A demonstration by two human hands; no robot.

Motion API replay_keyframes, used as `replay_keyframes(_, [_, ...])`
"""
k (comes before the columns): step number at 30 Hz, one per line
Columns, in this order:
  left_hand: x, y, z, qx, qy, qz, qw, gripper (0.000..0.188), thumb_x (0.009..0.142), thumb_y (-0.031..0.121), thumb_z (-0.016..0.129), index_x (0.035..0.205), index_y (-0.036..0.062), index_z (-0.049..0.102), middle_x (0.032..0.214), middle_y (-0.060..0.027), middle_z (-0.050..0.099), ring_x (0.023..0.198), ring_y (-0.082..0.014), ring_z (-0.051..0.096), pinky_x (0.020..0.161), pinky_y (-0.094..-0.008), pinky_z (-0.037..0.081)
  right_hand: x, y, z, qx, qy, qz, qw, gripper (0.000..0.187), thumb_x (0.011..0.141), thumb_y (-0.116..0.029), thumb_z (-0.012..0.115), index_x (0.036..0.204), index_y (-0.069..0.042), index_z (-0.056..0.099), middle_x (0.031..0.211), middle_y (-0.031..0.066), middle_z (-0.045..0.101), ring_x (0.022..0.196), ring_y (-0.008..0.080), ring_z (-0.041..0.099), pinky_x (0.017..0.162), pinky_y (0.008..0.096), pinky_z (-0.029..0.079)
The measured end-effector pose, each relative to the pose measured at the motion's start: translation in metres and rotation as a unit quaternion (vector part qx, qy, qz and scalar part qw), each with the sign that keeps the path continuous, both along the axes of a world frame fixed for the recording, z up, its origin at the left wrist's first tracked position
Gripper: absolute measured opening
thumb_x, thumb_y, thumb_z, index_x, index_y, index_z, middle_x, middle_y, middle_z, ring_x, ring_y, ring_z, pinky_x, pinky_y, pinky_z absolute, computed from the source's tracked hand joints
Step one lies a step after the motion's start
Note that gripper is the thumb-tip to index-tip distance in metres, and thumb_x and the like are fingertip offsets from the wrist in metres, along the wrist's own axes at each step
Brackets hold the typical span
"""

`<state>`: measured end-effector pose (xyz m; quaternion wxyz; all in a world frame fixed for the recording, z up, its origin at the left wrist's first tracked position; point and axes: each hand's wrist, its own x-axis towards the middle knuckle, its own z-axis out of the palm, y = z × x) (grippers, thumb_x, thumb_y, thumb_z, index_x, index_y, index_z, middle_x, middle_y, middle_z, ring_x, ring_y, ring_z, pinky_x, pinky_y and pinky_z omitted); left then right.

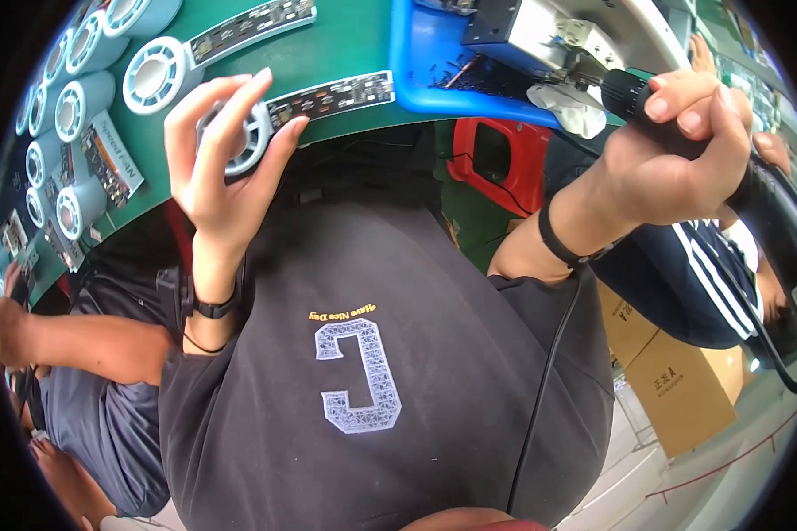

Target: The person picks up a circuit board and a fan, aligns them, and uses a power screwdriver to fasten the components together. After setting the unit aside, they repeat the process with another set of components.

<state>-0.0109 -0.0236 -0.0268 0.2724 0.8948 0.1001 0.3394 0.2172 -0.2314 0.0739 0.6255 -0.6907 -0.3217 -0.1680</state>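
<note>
My left hand (205,181) curls its thumb and fingers around a round light-blue fan housing (253,142) on the green table. From that housing a strip of circuit board (336,96) extends right toward the blue tray. My right hand (673,173) grips a black electric screwdriver (629,96), raised at the right. The driver's front end points left, close to a boxy metal screw feeder (522,40) in the blue tray (402,84); whether it touches is unclear. Crumpled white wrapping (568,111) lies below the tip, and many small dark screws are scattered in the tray.
Another fan housing (155,74) with a board strip lies beyond my left hand. Several more stand at the far left of the green table (230,64). A red stool (527,168) and cardboard boxes (682,389) are at the right. Co-workers sit on both sides.
</note>
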Motion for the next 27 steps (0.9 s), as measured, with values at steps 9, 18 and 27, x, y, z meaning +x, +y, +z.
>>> replay_keyframes(9, [-0.005, 0.013, -0.023, -0.169, -0.083, -0.035, 0.981, 0.061, 0.07, 0.006, 0.094, 0.123, 0.0009, 0.065, 0.111, -0.0121, 0.069, 0.101, -0.0242, 0.068, 0.087, -0.0337, 0.056, -0.084, 0.073, 0.007, 0.158, 0.04, 0.164, 0.973, 0.014, 0.093, -0.017, 0.047, 0.103, -0.009, 0.052, 0.062, 0.0028, 0.039, 0.042, 0.0154, 0.04, 0.048, 0.0321, 0.039])
replay_keyframes(18, [-0.007, 0.014, -0.028, -0.233, -0.113, -0.035, 0.965, 0.051, 0.07, 0.01, 0.092, 0.115, 0.0062, 0.068, 0.104, -0.0094, 0.068, 0.094, -0.0274, 0.068, 0.08, -0.0356, 0.057, -0.121, 0.136, -0.024, 0.13, 0.07, 0.255, 0.956, 0.027, 0.094, -0.014, 0.045, 0.12, -0.008, 0.047, 0.062, 0.0027, 0.04, 0.036, 0.0138, 0.041, 0.036, 0.0279, 0.034])
replay_keyframes(27, [-0.005, 0.015, -0.033, -0.229, -0.12, -0.03, 0.966, 0.05, 0.069, 0.013, 0.092, 0.113, 0.0078, 0.069, 0.102, -0.0082, 0.067, 0.091, -0.0272, 0.067, 0.077, -0.0358, 0.057, -0.118, 0.135, -0.037, 0.066, 0.052, 0.278, 0.957, 0.028, 0.094, -0.011, 0.043, 0.123, -0.011, 0.045, 0.063, 0.0036, 0.041, 0.036, 0.0139, 0.04, 0.036, 0.0284, 0.037])
